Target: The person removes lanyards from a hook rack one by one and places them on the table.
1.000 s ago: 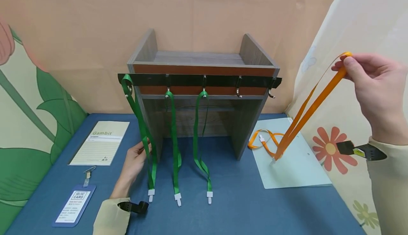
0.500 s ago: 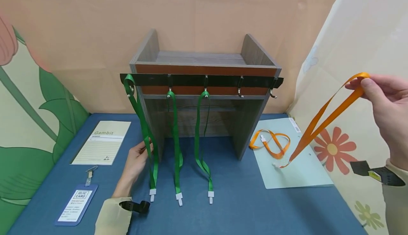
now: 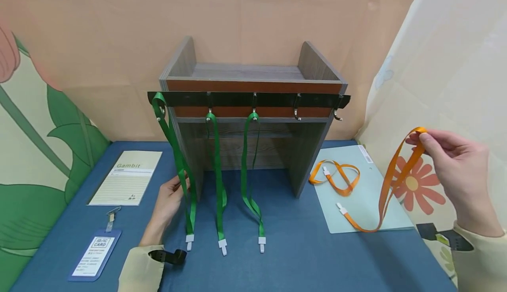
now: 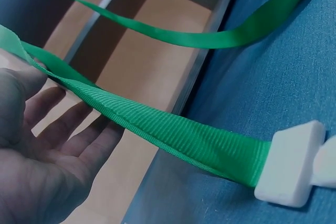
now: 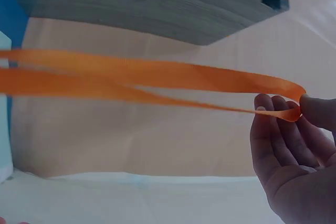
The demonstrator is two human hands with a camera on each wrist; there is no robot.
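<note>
My right hand [image 3: 459, 173] pinches an orange lanyard [image 3: 383, 199] by the top of its loop, between thumb and fingers. The strap hangs down, its lower end curving over the pale blue folder [image 3: 366, 177] with the white clip at left. In the right wrist view the orange strap [image 5: 173, 74] runs out from the fingertips. My left hand [image 3: 168, 199] lightly holds the leftmost green lanyard [image 3: 184, 169], which hangs on a hook. In the left wrist view this green strap [image 4: 157, 119] passes between thumb and fingers, its white clip [image 4: 291, 163] beyond.
A grey wooden shelf [image 3: 317, 147] carries a black hook rail [image 3: 277, 100]. Two more green lanyards [image 3: 217, 164] hang there; the two right hooks [image 3: 296, 114] are bare. A second orange lanyard [image 3: 344, 192] lies on the folder. A notebook [image 3: 126, 177] and an ID card holder [image 3: 95, 254] lie left.
My right hand first moved right and down, then down and back left, lowering the orange lanyard. Its strap slackened and separated from the other orange lanyard. The left hand stayed on the green strap.
</note>
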